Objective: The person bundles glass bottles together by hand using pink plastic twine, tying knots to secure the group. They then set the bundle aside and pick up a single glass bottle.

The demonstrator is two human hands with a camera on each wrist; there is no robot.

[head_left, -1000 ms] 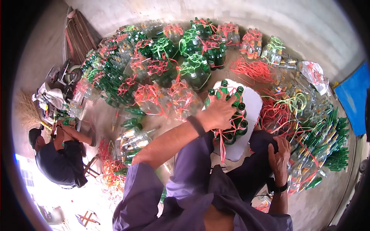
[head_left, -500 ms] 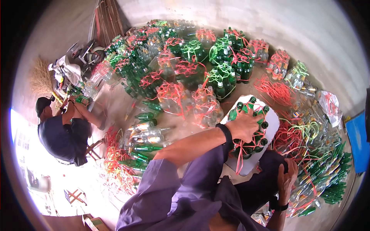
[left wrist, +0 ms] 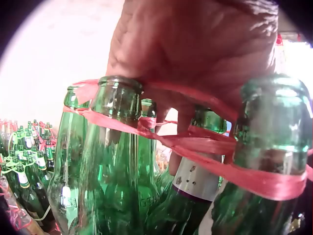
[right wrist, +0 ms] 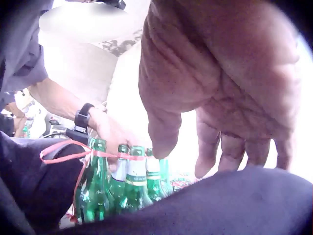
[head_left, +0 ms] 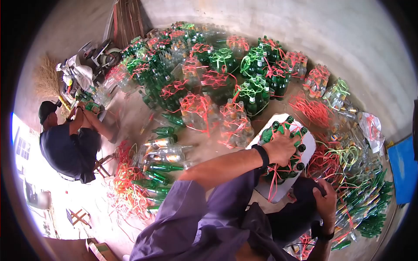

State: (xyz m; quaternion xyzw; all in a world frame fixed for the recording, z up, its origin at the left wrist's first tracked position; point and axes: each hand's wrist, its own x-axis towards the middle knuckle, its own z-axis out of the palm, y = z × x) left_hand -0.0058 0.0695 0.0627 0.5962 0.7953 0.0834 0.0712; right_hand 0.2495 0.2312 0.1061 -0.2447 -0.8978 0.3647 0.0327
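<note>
A bundle of green glass bottles, bound round the necks with red plastic strapping, stands on a white pad before the person's knees. My left hand grips it from above. In the left wrist view, its fingers reach down among the necks, near a bottle with silver foil; their tips are hidden. A loose strap end sticks out at the bundle's side. My right hand rests by the right knee, fingers loose and holding nothing.
Tied bottle bundles fill the floor ahead up to the wall. Loose bottles and tangled strapping lie at left. More strapping and piled bottles lie at right. Another person sits far left.
The head view has swung left, so the scene sits further right in it. My left hand stays on the bundle, its fingers now lower among the necks. My right hand stays at the knee.
</note>
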